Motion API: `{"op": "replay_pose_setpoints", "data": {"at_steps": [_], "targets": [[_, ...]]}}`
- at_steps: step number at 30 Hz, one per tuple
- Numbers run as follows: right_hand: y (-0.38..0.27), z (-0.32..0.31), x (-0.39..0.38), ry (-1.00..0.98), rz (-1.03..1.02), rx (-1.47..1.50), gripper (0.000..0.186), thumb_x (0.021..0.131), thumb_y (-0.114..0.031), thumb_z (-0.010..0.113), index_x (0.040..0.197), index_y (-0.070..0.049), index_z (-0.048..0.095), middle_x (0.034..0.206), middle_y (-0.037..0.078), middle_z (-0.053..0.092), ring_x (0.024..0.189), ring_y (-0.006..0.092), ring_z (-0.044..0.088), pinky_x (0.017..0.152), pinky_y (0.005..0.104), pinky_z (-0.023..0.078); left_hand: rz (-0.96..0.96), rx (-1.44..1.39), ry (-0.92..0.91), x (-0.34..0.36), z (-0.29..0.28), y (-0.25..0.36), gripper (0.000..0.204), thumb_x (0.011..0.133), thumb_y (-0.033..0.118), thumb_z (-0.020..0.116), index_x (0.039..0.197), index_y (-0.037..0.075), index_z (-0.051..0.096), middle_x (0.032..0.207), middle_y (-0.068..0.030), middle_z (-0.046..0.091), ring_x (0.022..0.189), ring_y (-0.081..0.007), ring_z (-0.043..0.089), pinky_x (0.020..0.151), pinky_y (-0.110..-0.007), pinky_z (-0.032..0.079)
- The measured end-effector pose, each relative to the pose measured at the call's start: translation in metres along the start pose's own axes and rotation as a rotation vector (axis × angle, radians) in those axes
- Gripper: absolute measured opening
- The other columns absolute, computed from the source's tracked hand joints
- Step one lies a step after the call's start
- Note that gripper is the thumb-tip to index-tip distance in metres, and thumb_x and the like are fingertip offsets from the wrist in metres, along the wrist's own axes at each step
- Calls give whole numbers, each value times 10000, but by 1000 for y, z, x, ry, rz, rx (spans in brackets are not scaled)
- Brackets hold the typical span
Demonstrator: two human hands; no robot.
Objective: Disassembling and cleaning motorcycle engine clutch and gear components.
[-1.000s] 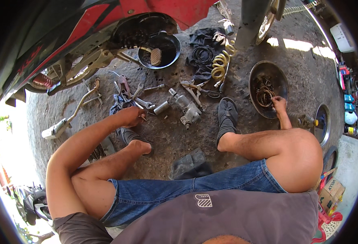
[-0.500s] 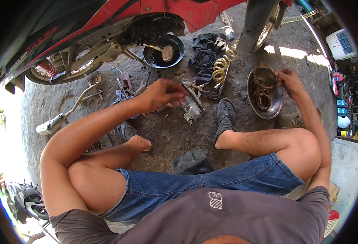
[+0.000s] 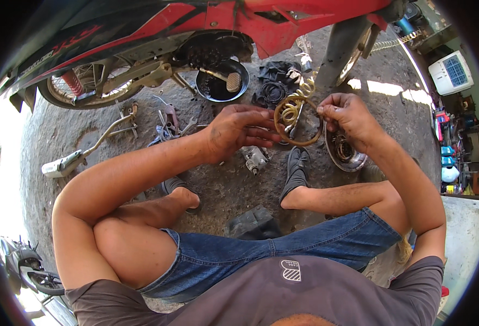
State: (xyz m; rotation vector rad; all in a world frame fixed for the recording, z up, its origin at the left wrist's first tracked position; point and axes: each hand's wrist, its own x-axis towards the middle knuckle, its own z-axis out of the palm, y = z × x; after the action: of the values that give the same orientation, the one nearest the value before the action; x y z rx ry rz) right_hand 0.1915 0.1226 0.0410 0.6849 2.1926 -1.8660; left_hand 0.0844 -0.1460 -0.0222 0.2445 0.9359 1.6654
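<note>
A thin brown ring, which looks like a clutch plate (image 3: 299,144), is held up in front of me, above the ground. My right hand (image 3: 348,117) pinches its right edge between thumb and fingers. At the ring's left edge, my left hand (image 3: 242,131) has its fingers stretched out and apart; whether the fingertips touch it I cannot tell. Partly behind my right hand, an oval metal dish (image 3: 353,165) on the ground holds more dark, ring-shaped parts.
A red and black motorcycle (image 3: 196,22) stands ahead, with a black pan (image 3: 222,98) of dark liquid below its engine. A yellow coiled hose (image 3: 307,87), loose tools (image 3: 169,122), an exhaust pipe (image 3: 65,165) and a metal part (image 3: 254,159) lie on the ground.
My right hand has lifted the clutch plate out of the dish and brought it left to the middle. My left hand has moved slightly right, its fingers now beside the plate.
</note>
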Motion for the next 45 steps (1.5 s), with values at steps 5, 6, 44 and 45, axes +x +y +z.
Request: {"op": "replay_pose_setpoints", "data": {"at_steps": [5,6,44,45], "targets": [[11,15,6,-64,-36,-88,121,962,-115,701,953,-10,642,769,0,608,619,73,543,574,227,453,-61,43,54,-9,-5,-9,360,1016,217,612,1269,-40,620,1123,-145,724,963,-247,730,875,-363,603],[13,18,8,-82,-75,-148,121,964,-116,700,958,-9,643,777,0,610,627,69,541,574,226,451,-79,94,81,-11,-5,-11,352,1014,211,618,1265,-36,630,1117,-139,726,955,-241,732,865,-357,608],[5,40,9,-90,-812,-839,115,880,-23,714,955,19,638,826,169,662,741,305,680,664,387,525,-70,274,116,-15,-13,-18,326,1012,219,643,1220,-30,676,1046,-123,738,877,-189,738,786,-307,622],[5,40,9,-109,-756,-822,130,883,-40,724,970,16,646,839,163,675,745,283,683,670,376,527,-68,277,102,-15,-13,-18,330,1012,219,644,1228,-28,675,1049,-122,740,876,-186,737,784,-304,621]]}}
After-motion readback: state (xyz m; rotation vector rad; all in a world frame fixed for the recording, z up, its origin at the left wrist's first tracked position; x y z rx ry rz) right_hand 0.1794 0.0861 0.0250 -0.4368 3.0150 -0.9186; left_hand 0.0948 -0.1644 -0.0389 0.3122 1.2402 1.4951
